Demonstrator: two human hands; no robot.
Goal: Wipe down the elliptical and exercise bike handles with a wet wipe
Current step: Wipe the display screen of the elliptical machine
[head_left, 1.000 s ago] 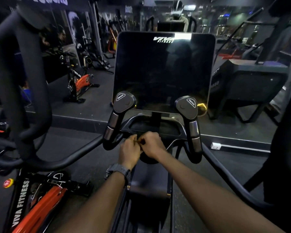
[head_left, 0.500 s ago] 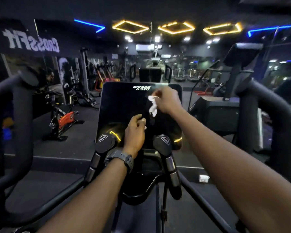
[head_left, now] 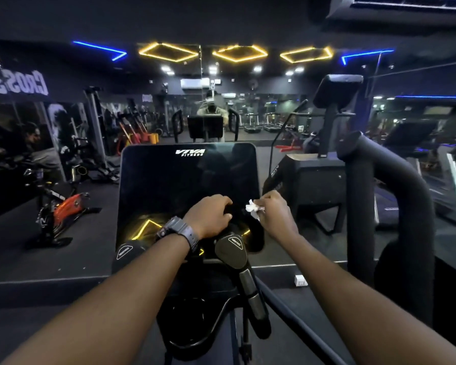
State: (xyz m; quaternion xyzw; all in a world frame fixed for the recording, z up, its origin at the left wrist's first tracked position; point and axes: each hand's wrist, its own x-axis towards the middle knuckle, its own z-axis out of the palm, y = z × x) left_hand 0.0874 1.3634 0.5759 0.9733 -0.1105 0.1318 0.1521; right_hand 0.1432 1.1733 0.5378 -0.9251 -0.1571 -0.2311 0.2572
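The wet wipe (head_left: 252, 208) is a small crumpled white wad pinched in the fingertips of the right hand (head_left: 275, 214), which is curled closed around it. Only a little of the wipe sticks out on the thumb side, toward the other hand. It hangs in the air in front of the lower part of the dark screen (head_left: 187, 185) and touches no handle yet.

Just beside the pinch, the left hand (head_left: 208, 216) has its fingers curled over something dark. What it holds cannot be made out against the screen.

Below and slightly nearer than the wipe is the short right handle (head_left: 244, 275) with its rounded cap. The matching left handle (head_left: 128, 252) is mostly hidden under the left forearm. Well out to the right of the grip rises the tall padded arm bar (head_left: 390, 206). An orange exercise bike (head_left: 63, 209) stands far off to the left.

The likely trouble is the bunched wipe. So little cloth is exposed that a stroke would probably cover a thin strip and leave parts of the handles dry. A fingertip hold may also let the wad slip and drop when pressed along a round bar. The screen is close behind, so a careless sweep could smear it.
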